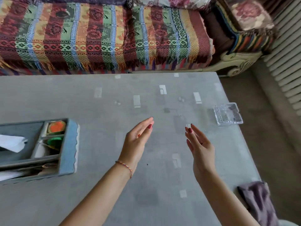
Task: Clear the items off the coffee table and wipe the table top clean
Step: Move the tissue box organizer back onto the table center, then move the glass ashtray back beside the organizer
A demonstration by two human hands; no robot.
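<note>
1. Two bare forearms reach up from the bottom edge over the coffee table (101,185), a flat, matte grey top with pale rectangular marks scattered on it.
2. The left hand (137,137) hovers above the middle of the table, palm turned inward, fingers straight and together, holding nothing; a thin braided bracelet (124,168) circles its wrist.
3. The right hand (199,145) hovers opposite it, palm facing the left one, fingers straight and slightly spread, holding nothing. The nails are painted dark red.
4. A crumpled purple cloth (259,203), soft and fuzzy, lies on the table's near right corner.
5. A square cut-glass ashtray (228,114), clear with ridged walls, sits near the right edge, beyond the right hand.
6. At the left edge stands a grey-blue compartmented tissue box organiser (68,145); a white tissue (11,143) pokes out, and small orange and green items fill its side compartments.
7. Beyond the table runs a sofa (104,35) under a woven, striped, fringed throw.
</note>
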